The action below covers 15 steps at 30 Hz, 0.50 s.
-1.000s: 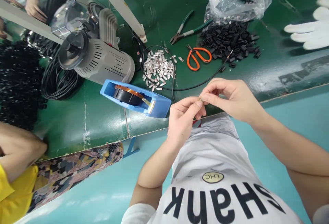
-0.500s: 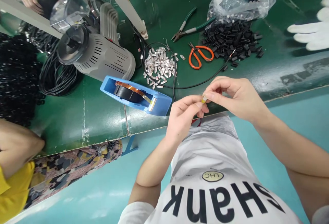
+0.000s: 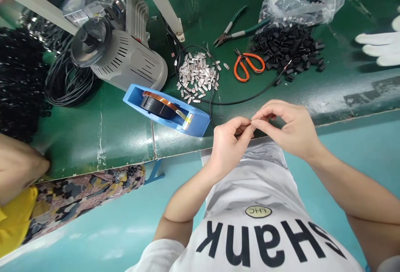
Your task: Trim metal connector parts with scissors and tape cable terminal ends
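Small part (image 3: pixel 251 122) pinched between fingertips of left hand (image 3: pixel 229 145) and right hand (image 3: pixel 289 128), both grips closed on it, held just above near edge of tabletop (image 3: pixel 93 138). Part's long axis not readable; too small. Black wire (image 3: pixel 237 101) looped just beyond hands. Tape dispenser (image 3: pixel 165 109) to left. Metal clips (image 3: pixel 196 76), scissors (image 3: pixel 246 66), black caps (image 3: pixel 287 49) farther back.

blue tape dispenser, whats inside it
Inside the blue tape dispenser sits a dark roll of tape with an amber strip running to the cutter end. The near wall covers the roll's lower part, so how it is mounted cannot be seen.
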Each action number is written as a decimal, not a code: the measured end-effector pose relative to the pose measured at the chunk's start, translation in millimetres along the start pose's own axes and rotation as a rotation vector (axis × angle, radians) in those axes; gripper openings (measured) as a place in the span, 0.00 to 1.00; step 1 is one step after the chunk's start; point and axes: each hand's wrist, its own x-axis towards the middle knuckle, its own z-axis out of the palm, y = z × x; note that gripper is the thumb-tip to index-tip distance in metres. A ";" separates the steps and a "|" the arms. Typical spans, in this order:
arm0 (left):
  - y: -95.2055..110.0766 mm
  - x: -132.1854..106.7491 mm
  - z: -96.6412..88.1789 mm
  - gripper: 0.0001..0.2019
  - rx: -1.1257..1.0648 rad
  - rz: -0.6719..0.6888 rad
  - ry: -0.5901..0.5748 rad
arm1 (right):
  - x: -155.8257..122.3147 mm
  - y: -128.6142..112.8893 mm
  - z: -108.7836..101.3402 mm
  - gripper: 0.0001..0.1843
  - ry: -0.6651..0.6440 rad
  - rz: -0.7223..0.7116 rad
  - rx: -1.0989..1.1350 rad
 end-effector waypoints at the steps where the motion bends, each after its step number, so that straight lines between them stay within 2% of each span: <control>1: -1.1 0.1 1.4 0.10 0.044 0.033 0.026 | -0.8 0.7 1.9 0.02 0.011 -0.004 -0.012; 5: -5.3 -0.7 4.0 0.09 0.078 0.058 0.033 | -3.0 2.3 6.1 0.04 0.008 0.039 -0.010; 10: -9.5 -9.2 -3.4 0.11 -0.031 0.027 0.007 | -3.9 -2.3 4.3 0.06 -0.038 0.055 0.032; 15: -6.0 -18.0 -15.4 0.15 -0.210 -0.026 -0.016 | 1.5 -8.7 3.6 0.12 -0.091 0.153 0.192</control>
